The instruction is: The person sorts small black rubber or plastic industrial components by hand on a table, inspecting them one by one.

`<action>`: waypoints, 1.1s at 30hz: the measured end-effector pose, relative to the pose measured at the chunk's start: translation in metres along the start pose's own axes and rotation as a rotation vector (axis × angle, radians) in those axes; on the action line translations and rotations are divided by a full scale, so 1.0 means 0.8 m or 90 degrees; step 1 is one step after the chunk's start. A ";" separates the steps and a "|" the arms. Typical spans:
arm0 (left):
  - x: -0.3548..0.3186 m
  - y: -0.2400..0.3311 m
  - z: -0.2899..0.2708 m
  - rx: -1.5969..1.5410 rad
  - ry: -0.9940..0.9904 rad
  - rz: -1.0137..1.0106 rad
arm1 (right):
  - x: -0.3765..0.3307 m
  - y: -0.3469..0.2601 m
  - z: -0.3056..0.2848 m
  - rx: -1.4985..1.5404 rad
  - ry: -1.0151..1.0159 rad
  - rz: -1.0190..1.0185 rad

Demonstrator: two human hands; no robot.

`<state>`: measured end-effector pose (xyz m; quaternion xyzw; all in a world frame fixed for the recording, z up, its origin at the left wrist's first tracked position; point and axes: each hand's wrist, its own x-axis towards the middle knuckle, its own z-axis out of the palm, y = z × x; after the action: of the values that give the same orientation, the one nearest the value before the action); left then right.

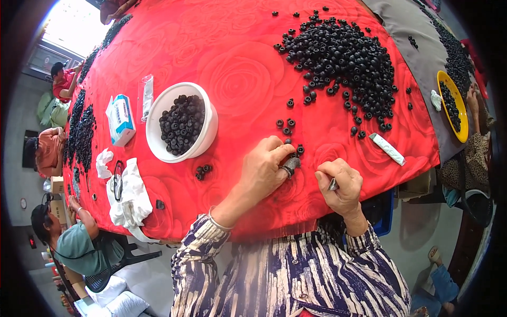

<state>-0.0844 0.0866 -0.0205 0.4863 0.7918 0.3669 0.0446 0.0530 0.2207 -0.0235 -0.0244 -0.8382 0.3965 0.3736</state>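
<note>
My left hand (264,166) is closed in a pinch on a small black ring-shaped piece (289,170) just above the red tablecloth. Something dark grey covers a fingertip there. A few similar loose black pieces (300,150) lie beside its fingers. To its right, my right hand (340,185) is closed around a small, thin, silvery piece (332,184), most of which its fingers hide. The two hands are a short way apart. Beyond them spreads a large heap of black ring-shaped pieces (343,63). A white bowl (212,129) with many such pieces in it stands to the left.
Near the bowl are a blue-and-white box (122,121), a clear packet (146,95), white cloth (134,198) and glasses (118,179). A silvery packet (387,149) lies right. Other people sit around the table; one person's hand (472,100) is by a yellow plate (460,132).
</note>
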 end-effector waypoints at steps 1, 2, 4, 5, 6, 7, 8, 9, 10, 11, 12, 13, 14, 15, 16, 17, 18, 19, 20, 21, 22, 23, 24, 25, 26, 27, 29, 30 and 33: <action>0.000 0.003 -0.002 0.015 -0.017 -0.008 | 0.000 0.000 0.000 -0.001 0.000 0.001; 0.000 0.004 -0.004 0.029 -0.033 -0.017 | 0.000 -0.001 0.000 0.000 -0.003 0.001; -0.004 0.000 -0.003 0.034 -0.001 0.006 | 0.001 -0.001 0.000 0.000 -0.007 0.001; -0.005 -0.001 -0.003 0.041 0.031 0.029 | 0.001 -0.001 0.001 0.007 -0.010 0.003; -0.009 0.000 -0.007 0.040 0.032 0.028 | 0.001 -0.001 0.002 0.013 -0.013 0.005; -0.015 0.004 -0.013 -0.066 -0.015 -0.040 | -0.001 0.000 0.002 0.010 -0.013 0.006; -0.021 0.007 -0.016 -0.171 -0.062 -0.109 | -0.003 0.000 0.001 0.023 -0.020 0.002; -0.028 0.009 -0.017 -0.175 -0.063 -0.109 | -0.005 0.000 0.001 0.036 -0.027 -0.002; -0.039 0.012 -0.020 -0.385 -0.084 -0.210 | -0.005 -0.006 0.002 0.041 -0.031 -0.002; -0.048 0.015 -0.023 -0.595 -0.102 -0.310 | -0.003 -0.017 0.003 0.068 -0.055 -0.002; -0.055 0.017 -0.026 -0.595 -0.098 -0.316 | -0.003 -0.024 0.006 0.095 -0.079 -0.001; -0.062 0.019 -0.029 -0.761 -0.103 -0.387 | -0.005 -0.027 0.011 0.114 -0.078 0.005; -0.069 0.021 -0.031 -0.927 -0.105 -0.456 | -0.007 -0.030 0.016 0.118 -0.082 0.007; -0.076 0.020 -0.025 -0.983 -0.093 -0.487 | -0.009 -0.032 0.020 0.127 -0.072 0.000; -0.079 0.024 -0.021 -0.985 -0.088 -0.490 | -0.010 -0.033 0.024 0.135 -0.062 -0.006; -0.081 0.028 -0.018 -1.017 -0.064 -0.528 | -0.010 -0.034 0.027 0.137 -0.066 -0.005; -0.083 0.030 -0.016 -1.050 -0.040 -0.566 | -0.010 -0.034 0.030 0.123 -0.059 -0.022; -0.087 0.028 -0.013 -1.052 -0.037 -0.569 | -0.011 -0.035 0.032 0.108 -0.054 -0.038; -0.091 0.023 -0.009 -1.070 -0.049 -0.549 | -0.011 -0.037 0.032 0.108 -0.058 -0.036; -0.094 0.021 -0.006 -1.088 -0.061 -0.529 | -0.010 -0.040 0.031 0.099 -0.068 -0.043; -0.094 0.020 -0.007 -1.091 -0.060 -0.532 | -0.009 -0.042 0.029 0.089 -0.076 -0.049; -0.093 0.020 -0.008 -1.101 -0.098 -0.543 | -0.009 -0.044 0.028 0.089 -0.079 -0.046; -0.094 0.020 -0.010 -1.111 -0.135 -0.553 | -0.009 -0.044 0.027 0.099 -0.112 -0.038; -0.096 0.021 -0.011 -1.114 -0.136 -0.556 | -0.009 -0.043 0.025 0.108 -0.143 -0.030; -0.098 0.021 -0.013 -1.105 -0.158 -0.552 | -0.006 -0.042 0.023 0.107 -0.146 -0.027; -0.101 0.020 -0.014 -1.095 -0.180 -0.548 | -0.003 -0.041 0.019 0.170 -0.192 -0.014; -0.105 0.014 -0.021 -1.122 -0.244 -0.522 | -0.005 -0.037 0.016 0.257 -0.264 0.007; -0.106 0.012 -0.023 -1.145 -0.309 -0.491 | -0.006 -0.038 0.015 0.258 -0.267 0.010; -0.115 0.019 -0.022 -1.152 -0.258 -0.530 | -0.004 -0.050 0.012 0.300 -0.292 0.054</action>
<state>-0.0329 0.0075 -0.0248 0.0090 0.3011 0.6947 0.6532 0.0592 0.1860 -0.0015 0.1175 -0.7840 0.5899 0.1538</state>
